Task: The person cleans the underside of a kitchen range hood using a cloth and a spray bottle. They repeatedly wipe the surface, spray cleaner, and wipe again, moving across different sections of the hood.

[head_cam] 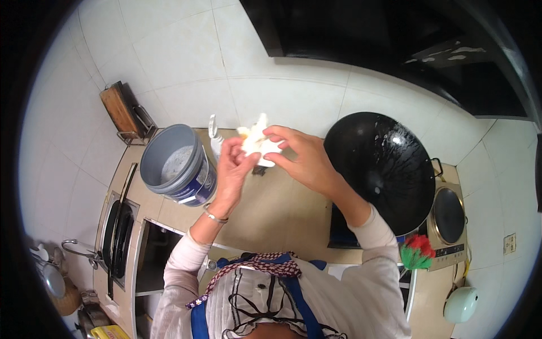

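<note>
A crumpled white sheet (259,142), paper or thin cloth, is held up between both hands above the tan counter (271,212). A yellowish patch shows at its upper left. My left hand (233,163), with a metal bracelet at the wrist, pinches its lower left side. Thumb and fingers of my right hand (302,154) take hold of its right side. Just behind my left hand stands a white spray bottle (215,137), partly covered by the hand. Below the sheet a small dark object (259,170) is mostly hidden.
A grey bucket (178,159) with a blue label stands left. A large black wok (377,178) is at the right, beside a hot plate (449,216). A wooden cutting board (120,110) leans in a rack. A dark range hood (381,55) overhangs; a red-green artificial flower (417,252) is near my right elbow.
</note>
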